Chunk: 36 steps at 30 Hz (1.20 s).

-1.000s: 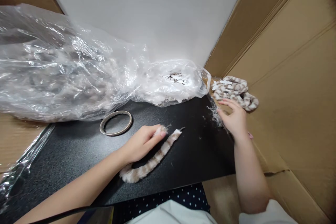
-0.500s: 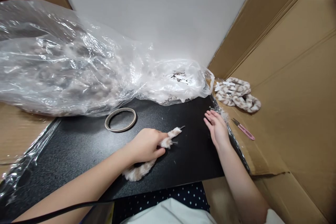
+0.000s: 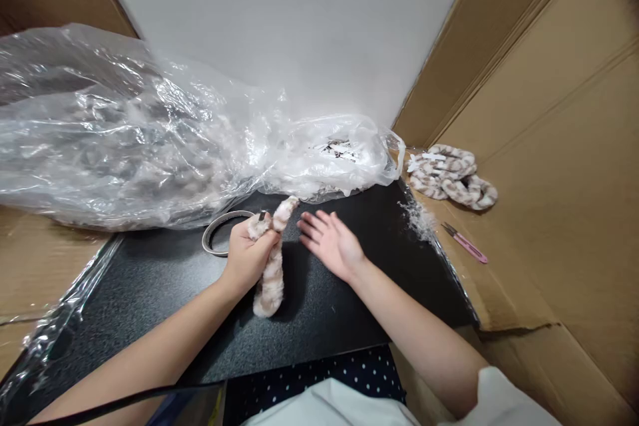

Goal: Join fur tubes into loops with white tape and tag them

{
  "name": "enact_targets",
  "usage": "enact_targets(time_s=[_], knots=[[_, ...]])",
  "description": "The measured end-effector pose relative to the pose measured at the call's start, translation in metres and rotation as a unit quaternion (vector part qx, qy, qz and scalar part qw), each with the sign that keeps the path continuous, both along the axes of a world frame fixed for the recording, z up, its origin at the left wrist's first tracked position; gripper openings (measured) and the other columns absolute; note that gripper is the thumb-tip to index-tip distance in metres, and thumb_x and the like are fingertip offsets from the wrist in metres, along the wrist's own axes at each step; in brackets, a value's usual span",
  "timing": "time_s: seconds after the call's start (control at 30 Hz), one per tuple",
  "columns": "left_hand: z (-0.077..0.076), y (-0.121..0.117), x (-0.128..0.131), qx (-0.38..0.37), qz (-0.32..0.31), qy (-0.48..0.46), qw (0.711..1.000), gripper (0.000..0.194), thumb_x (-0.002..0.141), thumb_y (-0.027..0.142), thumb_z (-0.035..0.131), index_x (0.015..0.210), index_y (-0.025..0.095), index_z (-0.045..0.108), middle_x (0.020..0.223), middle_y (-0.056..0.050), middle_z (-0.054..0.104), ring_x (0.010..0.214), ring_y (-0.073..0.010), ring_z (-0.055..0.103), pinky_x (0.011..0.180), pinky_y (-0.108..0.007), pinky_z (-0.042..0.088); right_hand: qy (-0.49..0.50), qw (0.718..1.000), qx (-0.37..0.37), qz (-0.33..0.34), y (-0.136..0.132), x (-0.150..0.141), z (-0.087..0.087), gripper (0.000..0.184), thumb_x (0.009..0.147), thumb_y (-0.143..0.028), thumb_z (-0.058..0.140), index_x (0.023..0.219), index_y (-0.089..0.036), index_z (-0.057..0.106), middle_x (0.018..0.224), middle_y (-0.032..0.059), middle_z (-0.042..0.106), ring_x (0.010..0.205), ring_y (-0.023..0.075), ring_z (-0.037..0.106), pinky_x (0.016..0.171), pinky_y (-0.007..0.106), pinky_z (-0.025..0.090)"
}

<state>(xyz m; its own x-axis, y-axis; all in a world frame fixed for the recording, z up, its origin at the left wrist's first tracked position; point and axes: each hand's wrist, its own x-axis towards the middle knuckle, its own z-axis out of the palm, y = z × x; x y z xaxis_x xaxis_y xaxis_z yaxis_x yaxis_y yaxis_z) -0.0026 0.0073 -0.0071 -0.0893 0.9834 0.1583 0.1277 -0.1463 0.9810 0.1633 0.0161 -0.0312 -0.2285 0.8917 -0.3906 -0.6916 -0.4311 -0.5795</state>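
Observation:
My left hand point(image 3: 249, 256) is closed around a furry white-and-brown band point(image 3: 272, 276), lifted over the black tabletop point(image 3: 319, 313). One end of the band points up and away, and its lower loop hangs toward me. A small dark piece shows at the other end, near my fingers. To the right, my right hand point(image 3: 334, 244) is open with fingers spread and palm turned up, holding nothing. Behind my left hand lies a roll of tape or similar pale ring point(image 3: 212, 239), partly covered by that hand.
Clear plastic bags point(image 3: 150, 140) of fluffy material stretch along the back left. A smaller bag point(image 3: 339, 150) adjoins them. At right, finished-looking furry bands point(image 3: 452, 176) and pink-handled thread snips point(image 3: 465, 243) lie on cardboard point(image 3: 499, 299). Loose fluff point(image 3: 419, 219) sits at the table's right edge.
My left hand has raised the furry band off the table and turned it more upright. My right hand has moved left from the fluff at the edge, toward the band.

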Motion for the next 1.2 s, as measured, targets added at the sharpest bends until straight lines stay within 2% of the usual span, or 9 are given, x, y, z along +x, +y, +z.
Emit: enact_targets(time_s=[0.13,0.27,0.33,0.5,0.67,0.83,0.97,1.07,1.2], knots=[[-0.002,0.001,0.003,-0.022,-0.012,-0.028,0.999,0.019,0.060,0.023,0.054,0.051,0.019,0.039,0.049,0.006,0.035,0.047,-0.0078,0.030,0.046,-0.021,0.026,-0.130,0.965,0.024,-0.228,0.022,0.066,0.004,0.025,0.095,-0.033,0.037,0.107,-0.019,0.054,0.137,0.0152,0.055,0.123,0.0205,0.058,0.106,0.043,0.042],[-0.001,-0.001,0.006,-0.029,-0.025,-0.028,0.999,0.019,0.060,0.024,0.054,0.050,0.019,0.039,0.048,0.006,0.035,0.047,-0.0078,0.030,0.046,-0.021,0.025,-0.180,0.930,0.070,-0.312,0.010,0.090,0.014,0.027,0.092,-0.026,0.042,0.118,-0.026,0.050,0.149,0.0033,0.043,0.136,0.0112,0.041,0.117,0.036,0.027],[-0.001,-0.001,0.006,-0.032,-0.026,-0.026,0.999,0.019,0.060,0.024,0.055,0.049,0.019,0.040,0.048,0.006,0.035,0.048,-0.0081,0.030,0.046,-0.021,0.025,-0.177,0.942,0.122,-0.258,-0.020,0.066,0.017,0.031,0.087,-0.025,0.051,0.118,-0.027,0.054,0.142,0.0036,0.052,0.132,0.0138,0.048,0.116,0.038,0.028],[-0.002,0.003,0.005,-0.045,0.019,-0.030,0.998,0.019,0.056,0.024,0.057,0.049,0.019,0.039,0.049,0.006,0.034,0.049,-0.0090,0.029,0.047,-0.022,0.026,-0.034,0.991,0.104,0.075,-0.102,-0.015,0.005,0.042,0.085,-0.045,0.059,0.122,-0.024,0.058,0.138,0.0105,0.056,0.127,0.0239,0.054,0.112,0.049,0.033],[0.002,0.003,0.006,-0.050,0.018,-0.024,0.998,0.022,0.055,0.023,0.057,0.047,0.020,0.036,0.050,0.006,0.032,0.051,-0.0099,0.029,0.048,-0.023,0.025,-0.062,0.996,0.070,0.003,-0.071,0.042,-0.009,0.039,0.088,-0.049,0.050,0.117,-0.025,0.058,0.142,0.0104,0.053,0.129,0.0238,0.052,0.112,0.050,0.032],[0.001,0.001,0.008,-0.067,0.014,-0.031,0.997,0.021,0.055,0.024,0.057,0.049,0.020,0.037,0.050,0.006,0.032,0.051,-0.0098,0.028,0.049,-0.023,0.024,-0.251,0.947,0.085,-0.181,-0.012,0.129,0.012,0.035,0.092,-0.045,0.041,0.114,-0.025,0.058,0.143,0.0074,0.051,0.137,0.0194,0.042,0.116,0.044,0.026],[-0.001,0.002,0.009,-0.075,0.009,-0.037,0.996,0.021,0.054,0.024,0.057,0.049,0.020,0.037,0.050,0.006,0.033,0.050,-0.0096,0.028,0.048,-0.023,0.024,-0.184,0.960,0.186,-0.105,-0.041,0.090,0.021,0.038,0.089,-0.047,0.049,0.121,-0.027,0.057,0.142,0.0057,0.053,0.133,0.0202,0.047,0.116,0.045,0.027],[-0.001,0.002,0.008,-0.079,0.013,-0.036,0.996,0.024,0.054,0.024,0.057,0.048,0.020,0.034,0.049,0.006,0.031,0.049,-0.0092,0.027,0.047,-0.022,0.024,-0.097,0.983,0.150,0.033,-0.069,0.041,0.009,0.041,0.088,-0.048,0.055,0.121,-0.025,0.058,0.139,0.0091,0.055,0.131,0.0228,0.050,0.115,0.048,0.027],[0.000,0.002,0.007,-0.079,0.012,-0.033,0.996,0.024,0.054,0.022,0.057,0.049,0.020,0.034,0.049,0.006,0.031,0.049,-0.0091,0.027,0.046,-0.022,0.024,-0.060,0.995,0.076,-0.012,-0.051,0.050,-0.006,0.039,0.092,-0.049,0.046,0.116,-0.022,0.059,0.139,0.0111,0.055,0.129,0.0218,0.052,0.114,0.047,0.031]])
